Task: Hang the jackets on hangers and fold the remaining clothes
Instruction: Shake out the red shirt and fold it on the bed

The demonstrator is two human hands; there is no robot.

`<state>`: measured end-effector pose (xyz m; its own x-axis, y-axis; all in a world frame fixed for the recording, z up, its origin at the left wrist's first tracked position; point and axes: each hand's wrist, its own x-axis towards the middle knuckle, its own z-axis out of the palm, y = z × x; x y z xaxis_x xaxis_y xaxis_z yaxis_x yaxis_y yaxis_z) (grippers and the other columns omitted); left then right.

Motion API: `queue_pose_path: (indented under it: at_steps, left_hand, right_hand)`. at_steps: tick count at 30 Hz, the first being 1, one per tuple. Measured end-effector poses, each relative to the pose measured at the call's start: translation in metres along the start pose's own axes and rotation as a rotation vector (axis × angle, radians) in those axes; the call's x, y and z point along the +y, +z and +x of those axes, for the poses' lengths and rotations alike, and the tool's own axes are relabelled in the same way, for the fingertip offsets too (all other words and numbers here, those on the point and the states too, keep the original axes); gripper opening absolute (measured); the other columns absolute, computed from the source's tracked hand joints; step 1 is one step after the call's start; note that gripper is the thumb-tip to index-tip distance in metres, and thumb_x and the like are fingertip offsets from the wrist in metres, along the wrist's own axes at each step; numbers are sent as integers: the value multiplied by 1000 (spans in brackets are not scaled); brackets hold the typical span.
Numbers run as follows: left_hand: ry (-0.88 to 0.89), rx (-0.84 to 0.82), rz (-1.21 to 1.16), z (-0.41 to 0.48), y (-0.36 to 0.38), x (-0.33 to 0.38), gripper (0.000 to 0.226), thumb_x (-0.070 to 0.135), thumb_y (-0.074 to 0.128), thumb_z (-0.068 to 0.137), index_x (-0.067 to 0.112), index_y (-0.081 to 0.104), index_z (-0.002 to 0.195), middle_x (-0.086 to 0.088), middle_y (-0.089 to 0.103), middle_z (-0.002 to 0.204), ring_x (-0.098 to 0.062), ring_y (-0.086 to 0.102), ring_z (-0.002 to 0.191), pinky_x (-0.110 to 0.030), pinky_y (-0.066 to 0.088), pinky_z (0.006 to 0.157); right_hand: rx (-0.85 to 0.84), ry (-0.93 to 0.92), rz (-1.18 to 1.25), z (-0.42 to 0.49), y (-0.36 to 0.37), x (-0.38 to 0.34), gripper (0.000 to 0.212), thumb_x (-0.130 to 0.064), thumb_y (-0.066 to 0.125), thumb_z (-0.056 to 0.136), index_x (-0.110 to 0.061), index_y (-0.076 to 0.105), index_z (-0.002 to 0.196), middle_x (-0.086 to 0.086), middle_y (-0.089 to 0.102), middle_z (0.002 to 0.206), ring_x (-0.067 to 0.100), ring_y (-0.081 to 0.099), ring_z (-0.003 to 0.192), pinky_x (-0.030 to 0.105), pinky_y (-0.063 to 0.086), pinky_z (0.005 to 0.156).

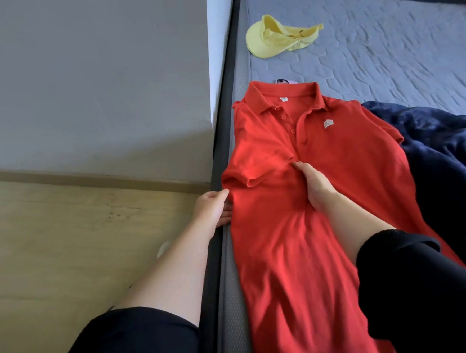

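Note:
A red polo shirt lies front-up along the left side of the bed, collar at the far end. Its left sleeve is folded inward over the chest. My left hand grips the shirt's left edge at the bed's border, fingers tucked under the cloth. My right hand rests flat on the shirt's middle, fingertips touching the folded sleeve's hem.
A dark blue fleece blanket lies against the shirt's right side. A yellow cap sits farther up the grey quilted mattress. A pink phone peeks out behind the collar. Wooden floor and a grey wall are on the left.

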<state>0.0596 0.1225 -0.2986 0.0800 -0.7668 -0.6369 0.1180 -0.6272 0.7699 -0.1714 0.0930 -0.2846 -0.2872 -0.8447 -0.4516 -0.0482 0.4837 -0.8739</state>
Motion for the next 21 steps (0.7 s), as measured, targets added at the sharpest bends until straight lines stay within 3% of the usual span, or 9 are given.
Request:
queue_pose_path:
  at_steps: [2, 5, 8, 10, 12, 14, 16, 18, 21]
  left_hand:
    - [-38, -81, 80, -17, -5, -8, 14, 31, 64, 88, 18, 61, 84, -1, 68, 65, -12, 64, 49, -21, 47, 46]
    - [-77, -149, 176, -43, -7, -26, 10, 23, 67, 86, 16, 63, 80, 4, 70, 64, -10, 65, 53, -21, 49, 46]
    - [-25, -24, 169, -59, -4, -42, 15, 12, 68, 85, 10, 58, 74, -10, 68, 81, -22, 63, 70, -37, 55, 68]
    - [52, 110, 154, -70, -3, -46, 21, 10, 69, 84, 10, 54, 69, -14, 62, 81, -23, 57, 77, -33, 49, 72]
    - [44, 108, 204, -83, 0, -49, 14, 10, 70, 83, 9, 59, 76, -12, 63, 84, -24, 59, 79, -30, 49, 72]
    - [-94, -37, 201, -100, 0, -51, 11, 12, 71, 83, 8, 61, 86, -11, 65, 85, -24, 63, 71, -31, 56, 63]
    - [-228, -187, 205, -117, -3, -51, 14, 18, 72, 83, 9, 62, 91, -9, 66, 81, -20, 64, 63, -26, 55, 51]
    - [-278, -261, 213, -124, -7, -52, 14, 20, 69, 86, 11, 63, 94, -7, 66, 78, -18, 64, 63, -25, 55, 52]
    - [-257, -150, 123, -126, -7, -58, 13, 16, 63, 90, 9, 60, 101, -5, 64, 79, -17, 61, 64, -27, 52, 52]
  right_hand:
    - [-72, -66, -70, -23, -3, 5, 42, -26, 56, 93, -14, 56, 132, 0, 44, 147, 11, 40, 134, 23, 23, 114]
    - [-213, -162, -269, -61, -8, 23, 40, -15, 52, 94, -16, 53, 134, -3, 33, 153, 7, 29, 139, 12, 17, 105]
    - [-333, -199, -426, -98, -17, 42, 47, -14, 55, 94, -19, 47, 140, -7, 26, 156, 0, 25, 136, 11, 15, 104]
    - [-399, -223, -537, -121, -21, 51, 50, -17, 57, 94, -21, 44, 142, -7, 22, 157, -2, 23, 135, 12, 14, 107]
    - [-462, -284, -689, -143, -22, 57, 53, -24, 60, 93, -19, 41, 143, -2, 17, 158, 5, 18, 142, 17, 11, 113]
    - [-531, -325, -773, -165, -24, 62, 64, -31, 64, 90, -18, 36, 145, 3, 14, 160, 9, 11, 145, 27, 9, 119]
    - [-632, -354, -875, -186, -31, 65, 86, -44, 71, 81, -22, 24, 150, 1, 6, 161, 9, 4, 146, 37, 8, 120]
    - [-691, -477, -1129, -206, -37, 75, 112, -60, 74, 66, -30, 9, 152, -2, -4, 161, 11, -4, 147, 43, 4, 120]
    - [-665, -793, -1485, -233, -39, 91, 119, -74, 66, 58, -33, 5, 151, 5, -7, 161, 22, -2, 148, 51, 6, 115]
